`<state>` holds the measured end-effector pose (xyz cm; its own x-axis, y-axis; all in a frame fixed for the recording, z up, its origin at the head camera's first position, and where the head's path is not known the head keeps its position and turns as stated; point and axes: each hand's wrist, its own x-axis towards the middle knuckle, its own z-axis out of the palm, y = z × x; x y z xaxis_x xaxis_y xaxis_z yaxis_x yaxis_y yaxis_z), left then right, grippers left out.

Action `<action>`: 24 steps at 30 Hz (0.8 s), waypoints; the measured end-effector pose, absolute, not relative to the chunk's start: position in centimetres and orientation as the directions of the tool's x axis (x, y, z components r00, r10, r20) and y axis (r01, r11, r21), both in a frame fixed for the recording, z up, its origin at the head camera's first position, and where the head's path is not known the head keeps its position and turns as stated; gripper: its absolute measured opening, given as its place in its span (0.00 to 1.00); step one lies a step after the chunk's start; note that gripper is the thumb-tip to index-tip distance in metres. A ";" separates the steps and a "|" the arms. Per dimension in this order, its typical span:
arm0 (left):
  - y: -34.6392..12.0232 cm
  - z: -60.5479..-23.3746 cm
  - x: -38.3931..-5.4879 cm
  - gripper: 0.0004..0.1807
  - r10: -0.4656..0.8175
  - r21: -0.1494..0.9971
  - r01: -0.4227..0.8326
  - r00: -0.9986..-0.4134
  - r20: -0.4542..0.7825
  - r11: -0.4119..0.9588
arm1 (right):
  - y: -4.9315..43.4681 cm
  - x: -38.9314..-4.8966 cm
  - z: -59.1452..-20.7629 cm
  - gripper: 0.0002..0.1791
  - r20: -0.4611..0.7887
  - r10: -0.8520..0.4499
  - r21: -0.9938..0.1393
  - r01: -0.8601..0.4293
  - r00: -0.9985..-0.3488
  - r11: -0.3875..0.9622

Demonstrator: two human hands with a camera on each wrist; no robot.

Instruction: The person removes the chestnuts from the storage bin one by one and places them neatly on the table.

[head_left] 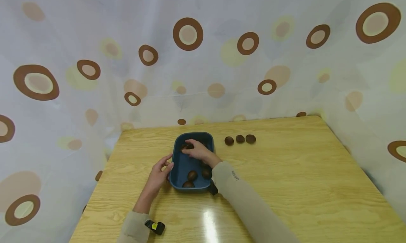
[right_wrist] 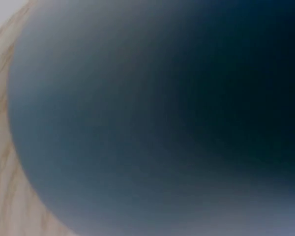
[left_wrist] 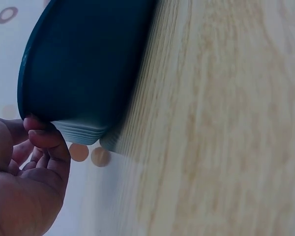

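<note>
A dark blue plastic bin [head_left: 190,187] stands on the table, with several brown chestnuts [head_left: 192,175] inside it. My left hand [head_left: 159,172] is at the bin's left side, its thumb and fingertips gripping the edge. The left wrist view shows that hand's bent fingers [left_wrist: 49,140] against the rim. Reaching over the right wall, my right hand [head_left: 201,152] is inside the bin and pinches a chestnut [head_left: 184,147] near its far left part. The right forearm hides part of the bin's right side. In the right wrist view the bin's wall [right_wrist: 88,123] fills most of the picture, blurred.
Three chestnuts [head_left: 240,139] lie in a row on the wooden table [head_left: 285,179], right of the bin's far end. A patterned white curtain [head_left: 215,60] hangs behind the table and along both sides. Each wrist carries a small black device [head_left: 158,228].
</note>
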<state>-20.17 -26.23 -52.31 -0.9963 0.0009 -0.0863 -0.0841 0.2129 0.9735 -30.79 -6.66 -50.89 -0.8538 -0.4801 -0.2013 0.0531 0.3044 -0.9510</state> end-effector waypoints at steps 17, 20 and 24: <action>-25.9 -52.5 -20.3 0.24 -0.021 0.980 -0.073 -0.997 -0.071 0.185 | -6.7 -30.5 -51.4 0.16 -0.115 -0.574 -0.839 -0.230 -0.810 0.493; -25.9 -52.5 -20.2 0.25 -0.026 0.981 -0.082 -0.997 -0.079 0.176 | -6.8 -30.4 -51.3 0.16 -0.108 -0.571 -0.817 -0.254 -0.814 0.517; -25.9 -52.6 -20.1 0.25 -0.028 0.981 -0.088 -0.996 -0.084 0.174 | -7.0 -30.3 -51.4 0.15 -0.104 -0.560 -0.790 -0.274 -0.822 0.549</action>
